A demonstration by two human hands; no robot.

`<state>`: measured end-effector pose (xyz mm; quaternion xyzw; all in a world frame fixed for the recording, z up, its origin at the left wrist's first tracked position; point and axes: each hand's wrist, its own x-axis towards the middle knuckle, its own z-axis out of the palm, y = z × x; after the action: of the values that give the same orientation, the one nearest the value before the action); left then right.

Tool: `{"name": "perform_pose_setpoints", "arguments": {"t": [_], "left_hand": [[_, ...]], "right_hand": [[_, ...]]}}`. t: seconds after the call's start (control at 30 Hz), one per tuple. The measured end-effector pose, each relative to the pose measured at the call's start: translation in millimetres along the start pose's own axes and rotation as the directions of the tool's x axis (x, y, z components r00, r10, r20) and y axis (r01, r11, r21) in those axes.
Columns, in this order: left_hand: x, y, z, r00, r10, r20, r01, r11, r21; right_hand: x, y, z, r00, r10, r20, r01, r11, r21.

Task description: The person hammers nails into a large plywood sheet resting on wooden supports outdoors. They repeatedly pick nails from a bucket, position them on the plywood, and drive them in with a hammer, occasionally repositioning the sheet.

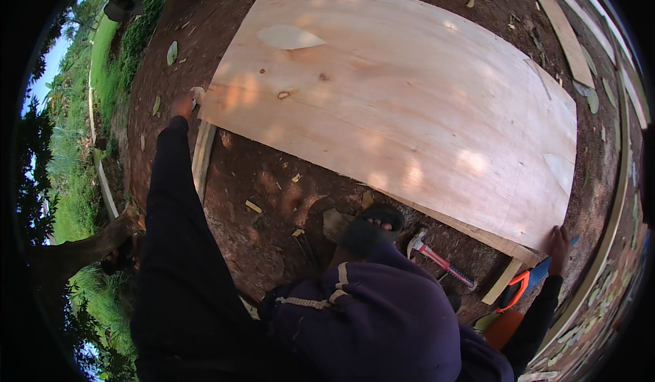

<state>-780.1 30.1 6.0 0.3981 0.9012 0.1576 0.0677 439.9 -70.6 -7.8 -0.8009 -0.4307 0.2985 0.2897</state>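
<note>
Left hand [182, 106], right hand [560, 249] at near corners of the plywood sheet [389, 102], grips too small to tell! Looks stiff, probably heavy: opposite edges suit best.

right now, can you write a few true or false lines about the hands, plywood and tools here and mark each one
1. The left hand is by the left end of the plywood sheet. True.
2. The claw hammer lies on top of the plywood sheet. False: it lies on the soil.
3. The handle of the handsaw is all green. False: it is orange and black.
4. The right hand is at the near right corner of the plywood sheet. True.
5. The handsaw is nearer the left hand than the right. False: it is beside the right hand.
</note>
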Motion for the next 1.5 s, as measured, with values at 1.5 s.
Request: {"name": "perform_pose_setpoints", "arguments": {"t": [1.5], "left_hand": [[-68,40,42,0.904,-0.293,0.312,0.421,0.737,-0.529]], "right_hand": [[-126,-23,41,0.928,0.327,-0.179,-0.148,0.763,0.629]]}}
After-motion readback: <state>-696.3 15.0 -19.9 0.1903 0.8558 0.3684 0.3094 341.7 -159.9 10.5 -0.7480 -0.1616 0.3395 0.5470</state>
